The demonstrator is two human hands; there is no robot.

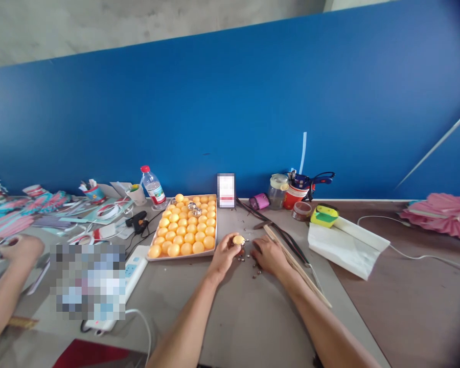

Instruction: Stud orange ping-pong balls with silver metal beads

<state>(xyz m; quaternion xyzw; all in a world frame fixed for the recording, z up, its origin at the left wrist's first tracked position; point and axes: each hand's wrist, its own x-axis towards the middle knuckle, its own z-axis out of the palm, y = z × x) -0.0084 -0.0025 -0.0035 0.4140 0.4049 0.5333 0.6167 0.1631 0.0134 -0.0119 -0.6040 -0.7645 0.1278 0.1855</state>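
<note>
My left hand (224, 254) is closed round an orange ball (238, 239), holding it just above the grey table. My right hand (267, 254) rests palm down beside it, fingers curled over several small dark metal bits (256, 270) scattered on the table; what the fingers pinch is hidden. Left of my hands stands a white tray (180, 257) filled with several rows of orange balls (186, 228), with a few silvery pieces (194, 208) among them at the back.
Thin wooden sticks (297, 266) and dark cords lie right of my right hand. White folded paper (345, 244), jars and a red cup line the blue wall. A glue gun (137, 221), water bottle (153, 188) and power strip (132, 271) sit left. Another person's hand (19, 248) works far left.
</note>
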